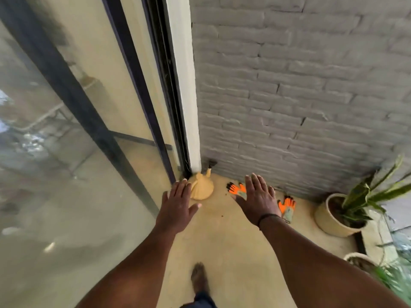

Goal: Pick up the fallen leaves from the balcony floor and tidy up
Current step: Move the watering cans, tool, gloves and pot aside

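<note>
Both your hands are out in front of you with fingers spread flat, holding nothing: your left hand [178,205] hangs over the edge of the tan bag [201,189] in the corner, your right hand [258,197] over the nearer orange glove [236,188]. The second glove [288,206] lies just right of your wrist, by the brick wall [311,96]. No fallen leaves show clearly on the floor [222,241]; only a few dark specks near the gloves, too small to tell. So the leaves are either out of view or still to be found.

Risks as I judge them: the picture is blurred with movement, so a fast reach could miss the glove or knock the bag over and spill whatever it holds. The glass door [66,130] is close on your left; a wide swing could strike it. The potted plant [347,210] stands near your right arm, and an elbow could tip it, adding mess. Your foot [200,278] is mid-step, so mind your balance as you bend
</note>
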